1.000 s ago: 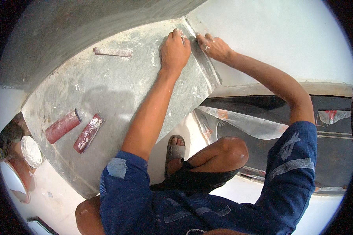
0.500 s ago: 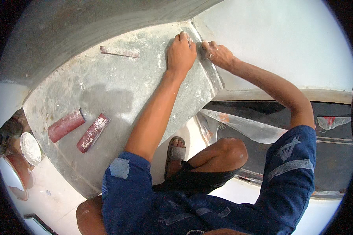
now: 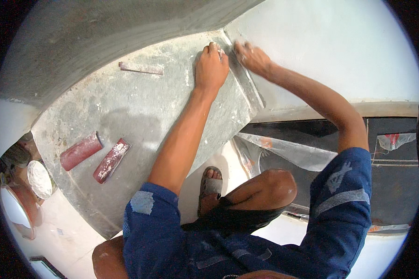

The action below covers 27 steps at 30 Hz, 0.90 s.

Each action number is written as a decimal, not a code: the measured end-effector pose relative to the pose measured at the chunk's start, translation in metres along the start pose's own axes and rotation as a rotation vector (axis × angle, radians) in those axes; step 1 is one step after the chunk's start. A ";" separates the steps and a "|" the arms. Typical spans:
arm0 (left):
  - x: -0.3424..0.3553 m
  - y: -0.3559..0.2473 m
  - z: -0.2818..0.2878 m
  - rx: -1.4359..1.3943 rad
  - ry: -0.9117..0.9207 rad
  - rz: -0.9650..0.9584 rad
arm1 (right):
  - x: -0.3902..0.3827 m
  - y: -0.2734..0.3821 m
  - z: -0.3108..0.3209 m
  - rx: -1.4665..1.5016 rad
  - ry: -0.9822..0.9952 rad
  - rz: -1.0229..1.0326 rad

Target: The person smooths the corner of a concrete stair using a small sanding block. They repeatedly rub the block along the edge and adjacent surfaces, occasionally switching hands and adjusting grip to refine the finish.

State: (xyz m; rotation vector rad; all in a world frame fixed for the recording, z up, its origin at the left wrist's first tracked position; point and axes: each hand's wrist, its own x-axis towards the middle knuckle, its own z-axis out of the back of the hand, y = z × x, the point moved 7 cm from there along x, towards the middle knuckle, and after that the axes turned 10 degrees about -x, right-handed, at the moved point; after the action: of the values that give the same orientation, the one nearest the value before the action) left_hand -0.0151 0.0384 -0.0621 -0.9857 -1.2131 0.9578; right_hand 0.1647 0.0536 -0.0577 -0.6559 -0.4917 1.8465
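My left hand rests curled on the grey stone slab, close to its far right edge. A whitish bit shows by its fingertips, but what it holds is too hidden to name. Just to its right, my right hand is closed with bent fingers against the white wall, beside the pale seam where wall and slab meet. Its fingertips are slightly blurred, and anything in them is hidden. Two curled dark-red sheets, like sandpaper, lie at the left: one roll and another white-dusted roll.
A narrow dusty folded strip lies far on the slab. A grey curved wall borders it. On the floor at left stand a container with white contents and a reddish-brown bucket. Plastic sheeting covers dark panels at right.
My right hand has moved a little up and left along the seam. My left hand has shifted slightly left. The whole view has tilted a little; the curled sheets stay on the slab.
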 end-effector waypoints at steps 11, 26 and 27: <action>-0.004 -0.008 -0.013 -0.020 0.024 -0.025 | 0.043 -0.019 -0.009 -0.049 -0.224 0.003; -0.008 -0.009 -0.013 0.054 0.016 -0.026 | -0.048 0.004 0.030 0.065 0.043 -0.125; -0.005 -0.003 -0.008 0.047 0.016 -0.012 | -0.022 0.005 0.041 0.130 0.066 -0.179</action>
State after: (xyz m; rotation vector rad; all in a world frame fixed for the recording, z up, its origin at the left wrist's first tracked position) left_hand -0.0079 0.0320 -0.0618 -0.9461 -1.1766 0.9637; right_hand 0.1412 0.0304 -0.0249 -0.5643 -0.3708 1.6677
